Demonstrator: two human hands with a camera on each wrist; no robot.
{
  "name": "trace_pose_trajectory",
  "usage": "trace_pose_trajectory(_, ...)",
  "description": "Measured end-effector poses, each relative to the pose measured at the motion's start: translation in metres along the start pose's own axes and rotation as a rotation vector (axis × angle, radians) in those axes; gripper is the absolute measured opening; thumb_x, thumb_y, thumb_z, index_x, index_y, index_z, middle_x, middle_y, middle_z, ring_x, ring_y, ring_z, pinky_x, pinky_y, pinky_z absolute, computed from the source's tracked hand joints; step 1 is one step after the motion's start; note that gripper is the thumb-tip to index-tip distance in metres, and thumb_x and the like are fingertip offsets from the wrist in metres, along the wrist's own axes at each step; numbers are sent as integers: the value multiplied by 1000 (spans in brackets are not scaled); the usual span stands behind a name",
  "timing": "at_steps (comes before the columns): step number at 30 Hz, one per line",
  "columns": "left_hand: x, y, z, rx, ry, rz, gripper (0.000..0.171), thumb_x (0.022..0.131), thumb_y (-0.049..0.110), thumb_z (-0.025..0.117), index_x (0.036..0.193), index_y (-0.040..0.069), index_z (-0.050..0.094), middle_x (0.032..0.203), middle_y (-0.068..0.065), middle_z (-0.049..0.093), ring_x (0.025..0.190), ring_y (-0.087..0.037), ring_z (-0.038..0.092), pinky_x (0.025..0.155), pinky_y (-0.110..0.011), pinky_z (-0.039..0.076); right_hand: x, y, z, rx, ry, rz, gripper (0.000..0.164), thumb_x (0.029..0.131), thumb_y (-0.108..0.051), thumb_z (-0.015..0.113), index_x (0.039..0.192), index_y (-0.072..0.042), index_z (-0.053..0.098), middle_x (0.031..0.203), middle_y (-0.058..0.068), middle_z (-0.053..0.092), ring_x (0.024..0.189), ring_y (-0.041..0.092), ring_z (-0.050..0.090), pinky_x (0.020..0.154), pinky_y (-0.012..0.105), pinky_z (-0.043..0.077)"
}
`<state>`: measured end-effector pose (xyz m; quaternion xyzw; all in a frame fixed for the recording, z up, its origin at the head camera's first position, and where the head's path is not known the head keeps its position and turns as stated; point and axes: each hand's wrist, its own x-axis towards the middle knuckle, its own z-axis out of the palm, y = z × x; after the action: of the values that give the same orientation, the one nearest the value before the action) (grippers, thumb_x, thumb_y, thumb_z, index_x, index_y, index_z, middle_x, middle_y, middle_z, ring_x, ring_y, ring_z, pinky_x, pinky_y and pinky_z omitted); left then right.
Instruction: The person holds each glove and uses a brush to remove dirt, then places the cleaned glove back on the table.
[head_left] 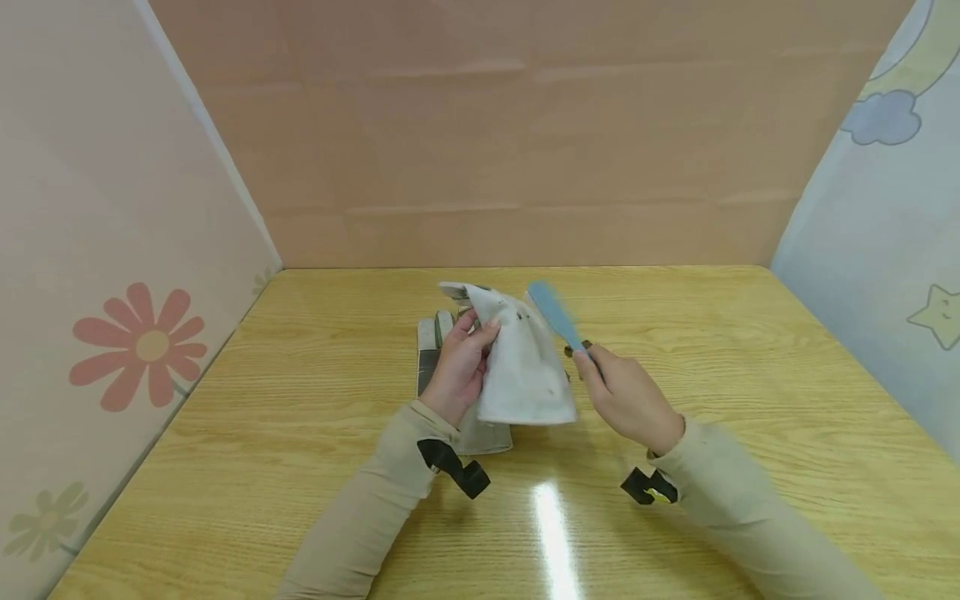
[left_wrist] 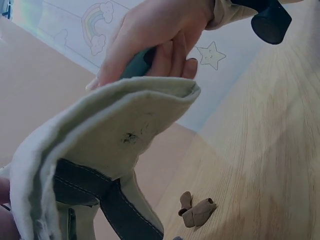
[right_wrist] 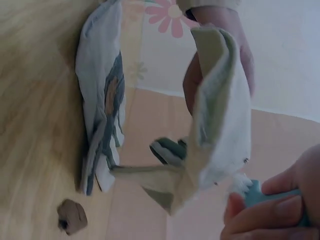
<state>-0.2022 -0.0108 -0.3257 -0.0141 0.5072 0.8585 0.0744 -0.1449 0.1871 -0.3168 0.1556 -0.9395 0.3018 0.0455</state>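
Note:
A pale work glove (head_left: 528,379) with dark patches hangs raised over the table, its wide cuff downward in the head view. My left hand (head_left: 461,367) grips it by its left side, thumb on top. Small dark spots mark the cloth near the cuff in the left wrist view. My right hand (head_left: 630,404) holds a blue brush (head_left: 553,312) by its handle, close to the glove's right side. White bristles (right_wrist: 241,184) show beside the spotted cloth in the right wrist view. Beneath the left hand, a second matching glove (head_left: 486,437) lies on the table.
Brown crumpled lumps (left_wrist: 199,212) rest on the wooden table (head_left: 315,350), behind the hands and partly hidden by the right hand in the head view. Printed side walls and a plain tan back wall (head_left: 525,150) enclose the table.

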Motion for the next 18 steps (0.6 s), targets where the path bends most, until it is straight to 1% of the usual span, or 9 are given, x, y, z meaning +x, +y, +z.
trace_pose_trajectory(4,-1,1,1,4,-6,0,34,96,6,48,130,5,46,85,10,61,73,-2,59,69,-20,47,0,0,5,-28,-82,19,38,104,-25,28,81,-3,49,58,-2,32,47,9,27,45,22,28)
trace_pose_trajectory(8,0,1,0,8,4,7,33,96,7,48,129,6,47,84,10,60,72,-3,59,68,-20,47,-2,5,5,-78,-114,59,39,104,-24,27,77,-4,48,57,-1,33,47,10,28,45,22,28)
trace_pose_trajectory(10,0,1,-1,13,6,7,32,96,7,48,129,5,47,84,10,61,72,-3,59,67,-20,47,-3,7,3,-92,-104,74,40,104,-25,27,75,-5,46,56,-1,32,47,10,28,45,22,27)
trace_pose_trajectory(13,0,0,0,9,4,-1,33,96,6,48,129,5,47,83,11,61,72,-2,60,67,-20,47,-4,7,1,-83,-57,72,41,104,-28,26,76,-6,45,56,-1,31,47,10,27,44,22,26)
trace_pose_trajectory(15,0,-1,0,5,1,-5,34,96,6,48,130,5,47,83,11,61,72,-2,59,67,-20,47,-3,5,1,-63,-29,60,40,104,-30,26,77,-6,45,56,-2,31,47,10,27,44,22,26)
trace_pose_trajectory(18,0,-3,2,5,-7,-5,34,96,5,48,130,5,47,83,11,61,72,-1,60,67,-19,48,-2,1,2,-55,-20,36,37,104,-28,29,77,-7,45,56,-2,31,46,9,26,43,21,26)
